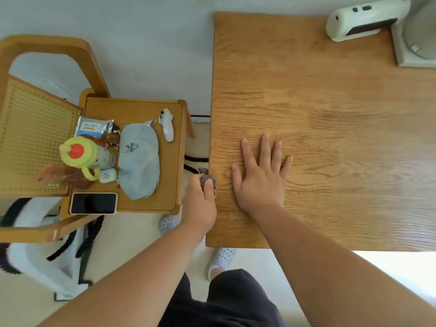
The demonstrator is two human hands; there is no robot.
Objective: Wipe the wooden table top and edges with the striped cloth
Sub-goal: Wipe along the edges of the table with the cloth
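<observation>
Right hand [259, 175] lies flat on the worktop [330, 138]; left hand [200, 201] presses the cloth [208, 179] against its left edge.

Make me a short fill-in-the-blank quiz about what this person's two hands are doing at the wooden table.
1. The left hand presses the bunched striped cloth against the wooden table's left ____.
2. The right hand lies ____ on the table top, fingers spread.
3. The black-screened phone rests on the small wooden ____ beside the table.
4. The grey cap lies between the white controller and the ____ bottle.

Missing words: edge; flat; side table; yellow
</observation>
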